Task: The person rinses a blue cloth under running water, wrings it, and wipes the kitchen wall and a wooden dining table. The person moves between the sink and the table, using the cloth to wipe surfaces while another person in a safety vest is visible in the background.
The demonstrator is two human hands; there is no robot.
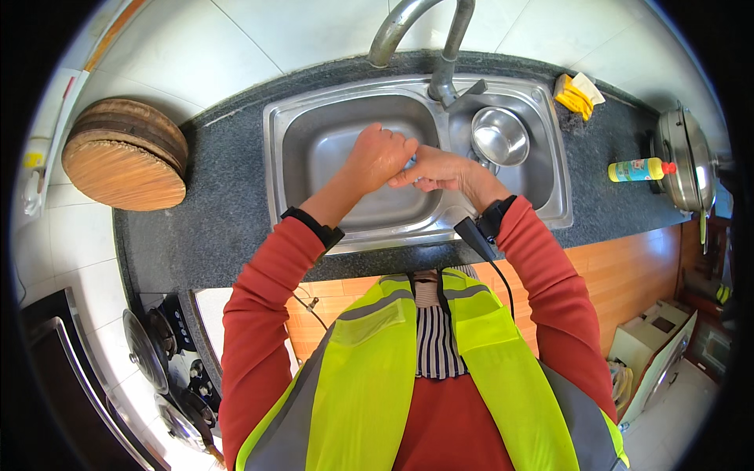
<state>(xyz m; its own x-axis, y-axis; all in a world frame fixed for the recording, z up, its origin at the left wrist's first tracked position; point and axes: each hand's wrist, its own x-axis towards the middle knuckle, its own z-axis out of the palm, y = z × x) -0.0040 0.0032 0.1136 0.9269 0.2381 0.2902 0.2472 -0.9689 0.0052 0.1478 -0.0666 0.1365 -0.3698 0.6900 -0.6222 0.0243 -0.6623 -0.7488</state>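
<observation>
Both hands meet over the left basin of a stainless steel sink [272,147]. My left hand [377,156] is balled into a fist, its skin looking wet. Against it presses my right hand [439,168], fingers curled. Between them shows a bit of a small blue thing [411,161], gripped by both; most of it is hidden, and its kind cannot be told. A steel bowl [500,136] sits tilted in the right basin, to the right of my right hand. The grey faucet [445,73] stands behind the hands, its spout over the counter's back edge.
Round wooden chopping boards [125,173] lean at the left wall. A yellow cloth [572,97], a yellow bottle with a red cap [637,170] and a steel pan [680,159] are on the right. Pots [144,353] stand on the stove at lower left.
</observation>
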